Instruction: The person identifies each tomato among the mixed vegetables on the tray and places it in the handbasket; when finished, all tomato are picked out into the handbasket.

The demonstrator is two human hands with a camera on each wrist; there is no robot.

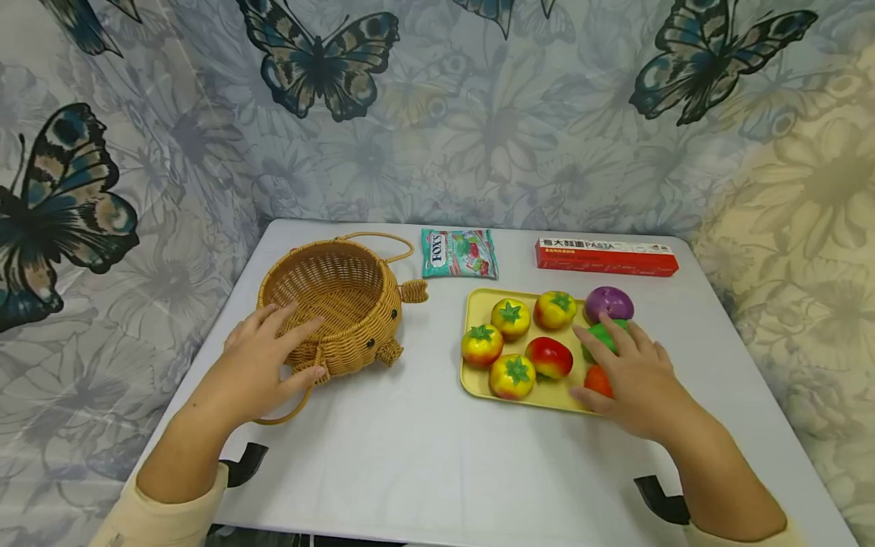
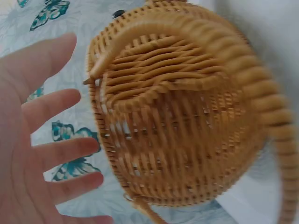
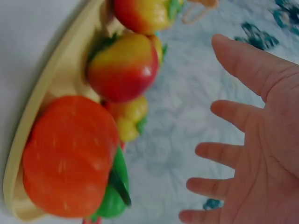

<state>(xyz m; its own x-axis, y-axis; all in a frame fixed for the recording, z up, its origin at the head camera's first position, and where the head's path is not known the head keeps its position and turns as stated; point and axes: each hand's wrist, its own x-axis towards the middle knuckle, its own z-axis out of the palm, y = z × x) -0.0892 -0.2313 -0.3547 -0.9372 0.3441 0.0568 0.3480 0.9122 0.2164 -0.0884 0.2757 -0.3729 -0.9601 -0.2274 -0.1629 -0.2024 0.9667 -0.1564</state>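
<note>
My left hand [image 1: 253, 368], fingers spread, hovers at the near left rim of a wicker basket [image 1: 352, 353] with an animal face. The left wrist view shows the palm apart from the basket's rim. My right hand [image 1: 642, 380] hangs with spread fingers over the right end of a yellow tray [image 1: 547, 396], holding nothing. Beneath it are an orange-red lobed toy vegetable [image 3: 70, 156] and a green one [image 1: 601, 336], partly hidden. A purple round one [image 1: 610, 302] sits at the tray's far right corner. Several red-yellow toy fruits [image 1: 513, 376] with green leaves and a redder fruit [image 1: 549, 357] fill the rest.
A teal Fox's candy packet [image 1: 459, 253] lies behind the tray, right of the basket. At the back right is a red and white pasta box [image 1: 607, 260]. One basket handle loops toward the packet, another toward me. Butterfly-patterned cloth [image 1: 492, 137] walls the white table's back and sides.
</note>
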